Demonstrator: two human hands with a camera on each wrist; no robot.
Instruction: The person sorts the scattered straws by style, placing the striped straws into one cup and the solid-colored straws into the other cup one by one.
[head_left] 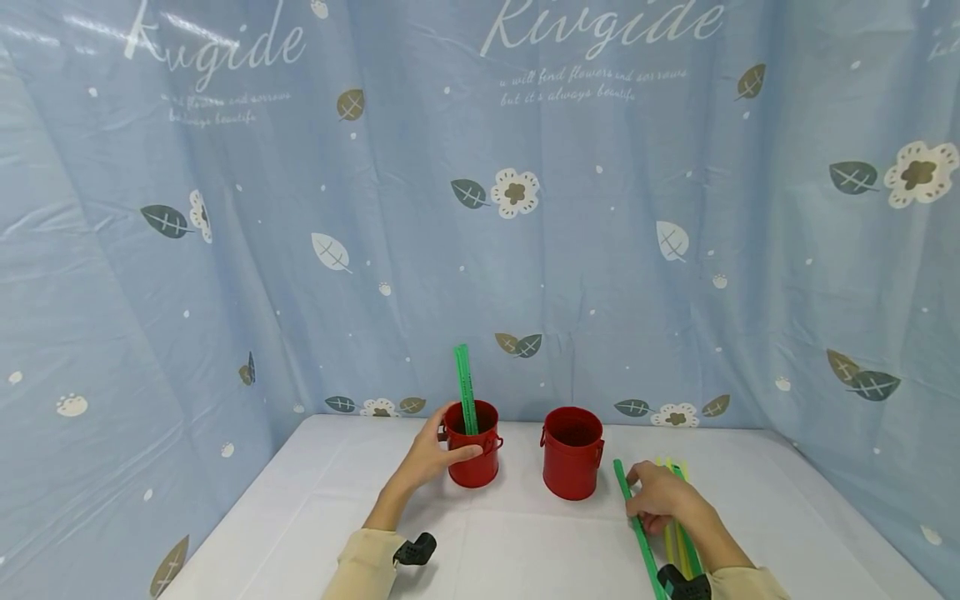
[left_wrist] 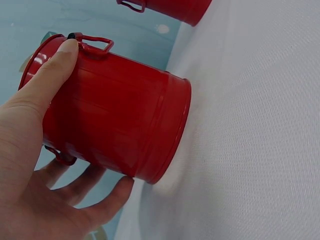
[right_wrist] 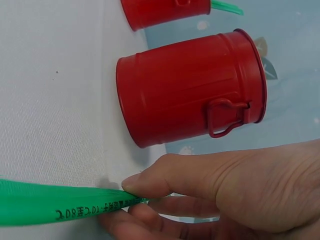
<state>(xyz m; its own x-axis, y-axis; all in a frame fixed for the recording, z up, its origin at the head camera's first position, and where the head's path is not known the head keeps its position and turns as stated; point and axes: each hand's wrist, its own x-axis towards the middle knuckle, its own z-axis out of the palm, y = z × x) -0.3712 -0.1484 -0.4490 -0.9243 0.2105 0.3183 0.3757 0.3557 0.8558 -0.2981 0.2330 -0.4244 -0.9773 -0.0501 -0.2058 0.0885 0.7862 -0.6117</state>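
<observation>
My left hand grips the left red bucket, thumb near a side handle and fingers around the other side. Two or so green straws stand upright in that bucket. With thumb and fingers, my right hand pinches a long green straw with printed lettering, lying slanted along the table's right side. In the right wrist view the thumb presses on the straw near its far end. Under and beside this hand lie several more green and yellow straws.
A second red bucket with side handles stands between the hands. White cloth covers the table. Behind and along the sides hangs a blue patterned curtain.
</observation>
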